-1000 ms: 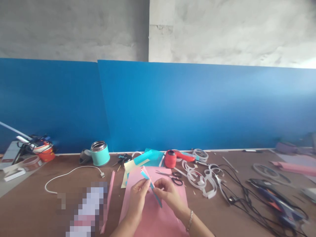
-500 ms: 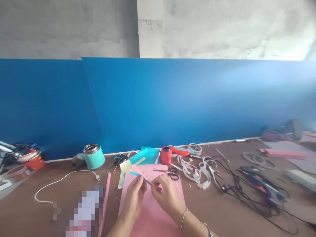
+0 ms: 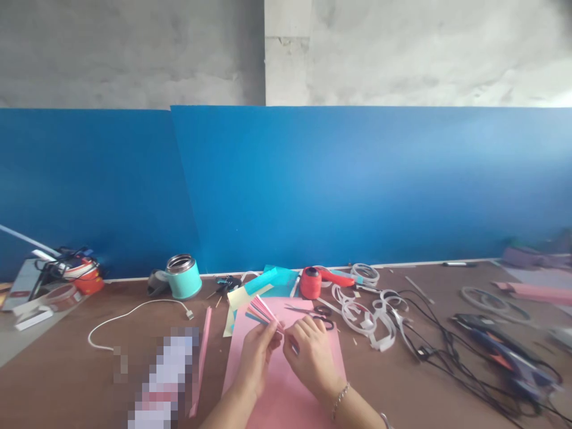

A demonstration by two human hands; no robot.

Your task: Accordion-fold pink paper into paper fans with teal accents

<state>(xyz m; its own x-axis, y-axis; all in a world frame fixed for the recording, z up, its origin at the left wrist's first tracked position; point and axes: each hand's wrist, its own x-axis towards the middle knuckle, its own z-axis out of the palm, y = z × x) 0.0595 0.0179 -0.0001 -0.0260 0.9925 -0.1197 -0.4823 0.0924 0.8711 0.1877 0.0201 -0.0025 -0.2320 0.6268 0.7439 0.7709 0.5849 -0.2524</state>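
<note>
My left hand [image 3: 258, 356] and my right hand [image 3: 311, 356] meet low in the middle, both pinched on a small bundle of pink and blue paper strips [image 3: 261, 311]. The strips fan out up and to the left from my fingertips. Under both hands lies a large pink paper sheet [image 3: 286, 393] on the brown table [image 3: 67, 381]. A bracelet sits on my right wrist. Black-handled scissors [image 3: 318, 312] lie just beyond my right hand.
Behind the sheet are yellow and teal paper pieces [image 3: 263, 285], a teal cup [image 3: 183, 276], a red tape dispenser [image 3: 318, 280] and white paper loops [image 3: 364, 313]. A white cable [image 3: 134, 316] and a pink strip [image 3: 202, 351] lie left. Black cables and a glue gun [image 3: 496, 351] lie right. Blue boards [image 3: 357, 185] back the table.
The paper strips have swung from pointing down-right between my hands to fanning up-left. My hands have closed in tighter together on their lower end. The view has shifted slightly.
</note>
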